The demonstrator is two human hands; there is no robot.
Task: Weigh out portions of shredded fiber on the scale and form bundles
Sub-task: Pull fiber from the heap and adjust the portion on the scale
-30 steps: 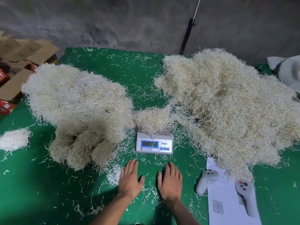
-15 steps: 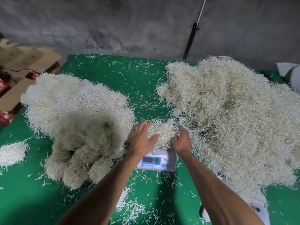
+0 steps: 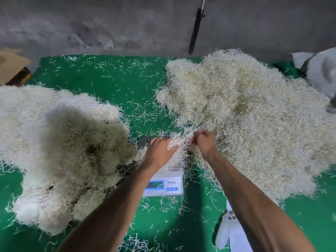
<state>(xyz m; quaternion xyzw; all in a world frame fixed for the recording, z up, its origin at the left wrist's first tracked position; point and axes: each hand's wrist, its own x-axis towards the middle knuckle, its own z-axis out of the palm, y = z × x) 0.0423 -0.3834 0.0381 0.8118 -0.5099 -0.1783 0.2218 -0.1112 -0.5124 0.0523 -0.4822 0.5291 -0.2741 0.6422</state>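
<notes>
a second ago our hands lay flat on the green mat (image 3: 112, 84) in front of the scale (image 3: 164, 184) while a tuft sat on its platform; now both have gone up to it, and the weighed portion (image 3: 179, 142) is lifted between them, just above the far end of the scale. our left hand (image 3: 160, 151) cups it from the side with fingers fairly straight, and our right hand (image 3: 204, 141) is curled tight on its strands. we judge the weighing done and the bundling begun. the loose pile (image 3: 245, 115) lies to the right, the pile of bundles (image 3: 60, 148) to the left. the scale's face reads "meilen"; its display digits are too blurred to read.
</notes>
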